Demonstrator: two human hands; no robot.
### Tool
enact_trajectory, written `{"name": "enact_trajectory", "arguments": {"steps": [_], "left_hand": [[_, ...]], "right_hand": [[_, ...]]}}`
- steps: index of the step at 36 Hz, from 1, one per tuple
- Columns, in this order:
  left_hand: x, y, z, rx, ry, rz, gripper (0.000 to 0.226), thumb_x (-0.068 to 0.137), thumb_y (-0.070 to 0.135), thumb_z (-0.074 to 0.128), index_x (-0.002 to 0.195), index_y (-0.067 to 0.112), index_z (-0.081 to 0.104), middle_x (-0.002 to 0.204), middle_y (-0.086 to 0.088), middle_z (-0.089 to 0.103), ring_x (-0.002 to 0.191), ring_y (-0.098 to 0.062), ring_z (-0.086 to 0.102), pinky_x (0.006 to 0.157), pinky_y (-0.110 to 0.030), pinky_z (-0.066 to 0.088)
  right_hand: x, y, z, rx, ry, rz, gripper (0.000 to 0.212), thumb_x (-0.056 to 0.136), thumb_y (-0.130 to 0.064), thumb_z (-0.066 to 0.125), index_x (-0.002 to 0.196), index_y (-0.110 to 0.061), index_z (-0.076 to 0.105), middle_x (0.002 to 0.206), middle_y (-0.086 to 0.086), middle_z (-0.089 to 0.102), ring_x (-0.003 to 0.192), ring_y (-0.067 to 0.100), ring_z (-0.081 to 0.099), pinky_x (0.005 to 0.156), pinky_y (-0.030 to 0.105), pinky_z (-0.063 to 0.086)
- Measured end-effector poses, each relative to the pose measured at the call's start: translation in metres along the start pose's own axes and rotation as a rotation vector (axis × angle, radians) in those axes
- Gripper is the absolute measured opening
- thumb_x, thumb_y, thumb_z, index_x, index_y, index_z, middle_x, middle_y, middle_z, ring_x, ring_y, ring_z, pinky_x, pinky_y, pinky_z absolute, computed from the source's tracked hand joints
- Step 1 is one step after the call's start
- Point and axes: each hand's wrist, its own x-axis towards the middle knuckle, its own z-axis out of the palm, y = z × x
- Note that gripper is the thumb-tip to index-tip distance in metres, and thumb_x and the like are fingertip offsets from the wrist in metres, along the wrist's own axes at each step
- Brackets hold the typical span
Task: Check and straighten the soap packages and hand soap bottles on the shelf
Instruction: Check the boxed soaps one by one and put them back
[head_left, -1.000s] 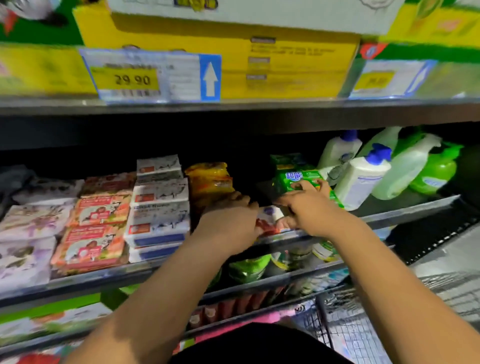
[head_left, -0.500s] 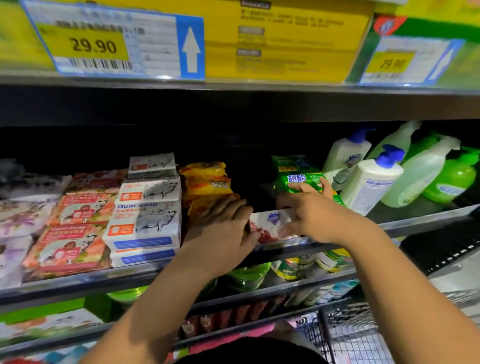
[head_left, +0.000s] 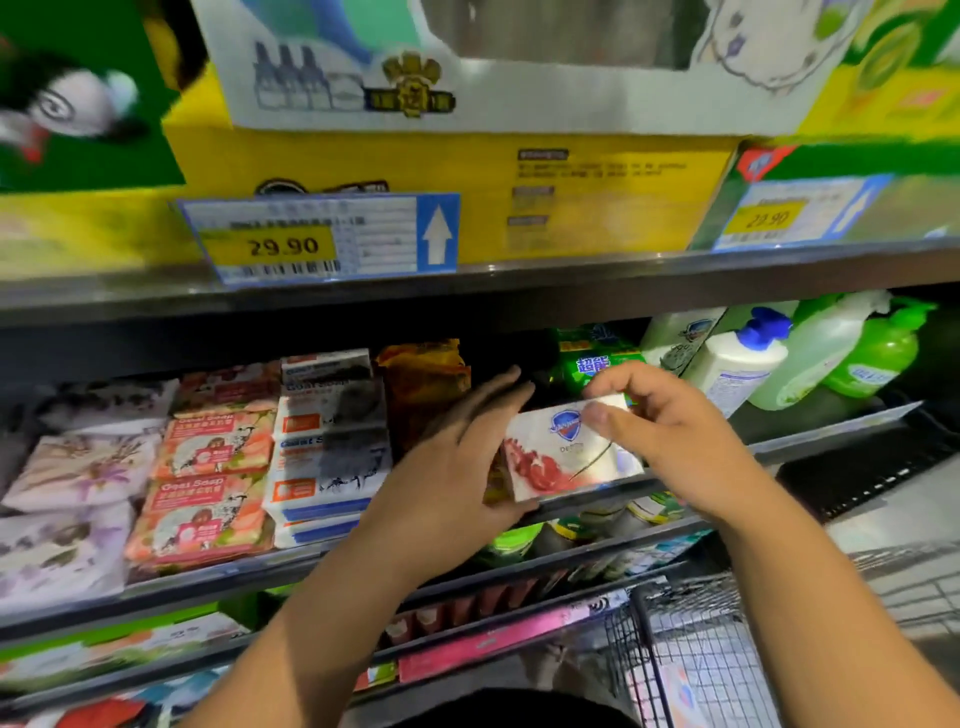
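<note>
Presently, the right hand (head_left: 670, 441) is pinching the white soap package (head_left: 561, 457) in a closed grip at the shelf (head_left: 831, 431) front edge; the left hand (head_left: 457, 467), grip open and fingers straight, is bracing its left end.

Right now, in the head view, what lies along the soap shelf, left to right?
Pale floral soap packs, orange Goat Soap packs, white Goat Soap boxes, held white soap box, white blue-capped bottle, green bottle.

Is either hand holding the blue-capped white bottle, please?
No, the blue-capped white bottle stands apart; right hand pinches the soap package, left hand steadies it.
</note>
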Motion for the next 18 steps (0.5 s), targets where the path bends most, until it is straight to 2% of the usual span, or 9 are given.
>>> {"name": "enact_trajectory", "arguments": {"steps": [2, 4, 6, 8, 11, 13, 15, 16, 18], "left_hand": [[-0.008, 0.000, -0.012, -0.057, 0.066, 0.061, 0.084, 0.079, 0.049, 0.077, 0.144, 0.051, 0.024, 0.153, 0.034, 0.015, 0.141, 0.008, 0.023, 0.109, -0.018, 0.033], [-0.018, 0.002, -0.025, -0.076, 0.151, 0.144, 0.065, 0.081, 0.051, 0.072, 0.138, 0.041, 0.041, 0.146, 0.022, 0.033, 0.134, 0.014, 0.028, 0.106, -0.008, 0.030], [-0.030, 0.003, -0.037, -0.082, 0.222, 0.205, 0.049, 0.083, 0.051, 0.067, 0.127, 0.031, 0.057, 0.139, 0.016, 0.041, 0.129, 0.015, 0.034, 0.102, -0.005, 0.032], [-0.042, 0.000, -0.047, -0.145, 0.248, 0.172, 0.040, 0.084, 0.050, 0.067, 0.119, 0.034, 0.061, 0.139, 0.019, 0.042, 0.129, 0.012, 0.038, 0.100, -0.006, 0.034], [-0.058, -0.009, -0.066, -0.269, 0.235, 0.017, 0.030, 0.083, 0.054, 0.063, 0.112, 0.047, 0.061, 0.130, 0.028, 0.053, 0.123, 0.008, 0.048, 0.095, -0.005, 0.036], [-0.067, -0.015, -0.077, -0.345, 0.249, -0.088, 0.027, 0.081, 0.058, 0.060, 0.105, 0.046, 0.065, 0.113, 0.026, 0.064, 0.107, 0.006, 0.059, 0.084, -0.009, 0.043], [-0.076, -0.020, -0.086, -0.473, 0.282, -0.160, 0.024, 0.079, 0.055, 0.062, 0.095, 0.039, 0.070, 0.094, 0.018, 0.071, 0.088, 0.000, 0.065, 0.073, -0.014, 0.047], [-0.081, -0.023, -0.090, -0.530, 0.291, -0.201, 0.022, 0.079, 0.053, 0.065, 0.091, 0.036, 0.072, 0.085, 0.015, 0.072, 0.078, 0.000, 0.066, 0.067, -0.014, 0.047], [-0.090, -0.027, -0.097, -0.631, 0.288, -0.284, 0.020, 0.084, 0.050, 0.071, 0.085, 0.030, 0.072, 0.071, 0.013, 0.069, 0.063, -0.002, 0.062, 0.058, -0.014, 0.045]], "right_hand": [[-0.006, -0.011, 0.011, 0.043, 0.013, 0.025, 0.024, 0.077, -0.051, 0.076, 0.088, -0.031, 0.069, 0.073, 0.019, 0.044, 0.067, 0.019, 0.039, 0.065, 0.033, 0.030], [-0.012, -0.020, 0.022, 0.110, 0.041, 0.050, 0.027, 0.076, -0.054, 0.076, 0.086, -0.029, 0.070, 0.073, 0.008, 0.045, 0.070, 0.017, 0.039, 0.069, 0.035, 0.029], [-0.018, -0.026, 0.034, 0.180, 0.042, 0.065, 0.019, 0.080, -0.047, 0.076, 0.083, -0.029, 0.072, 0.076, 0.000, 0.053, 0.073, 0.013, 0.046, 0.072, 0.031, 0.035], [-0.024, -0.033, 0.048, 0.318, -0.024, 0.110, 0.020, 0.074, -0.053, 0.075, 0.084, -0.035, 0.075, 0.081, -0.011, 0.067, 0.077, 0.005, 0.058, 0.075, 0.023, 0.047], [-0.031, -0.027, 0.068, 0.410, -0.157, 0.098, 0.061, 0.061, -0.071, 0.080, 0.111, -0.039, 0.072, 0.115, 0.000, 0.073, 0.108, 0.017, 0.066, 0.095, 0.035, 0.050], [-0.039, -0.024, 0.081, 0.421, -0.189, 0.059, 0.074, 0.062, -0.067, 0.082, 0.127, -0.036, 0.065, 0.129, 0.006, 0.067, 0.119, 0.022, 0.063, 0.102, 0.036, 0.048], [-0.045, -0.025, 0.096, 0.430, -0.201, 0.057, 0.086, 0.061, -0.053, 0.089, 0.136, -0.021, 0.059, 0.133, 0.007, 0.064, 0.119, 0.020, 0.062, 0.097, 0.031, 0.052], [-0.049, -0.028, 0.104, 0.441, -0.207, 0.062, 0.087, 0.058, -0.042, 0.092, 0.134, -0.016, 0.058, 0.129, 0.006, 0.066, 0.116, 0.019, 0.064, 0.092, 0.029, 0.053], [-0.057, -0.037, 0.121, 0.477, -0.213, 0.054, 0.080, 0.053, -0.031, 0.096, 0.127, -0.020, 0.065, 0.116, 0.008, 0.069, 0.105, 0.018, 0.066, 0.086, 0.028, 0.055]]}}
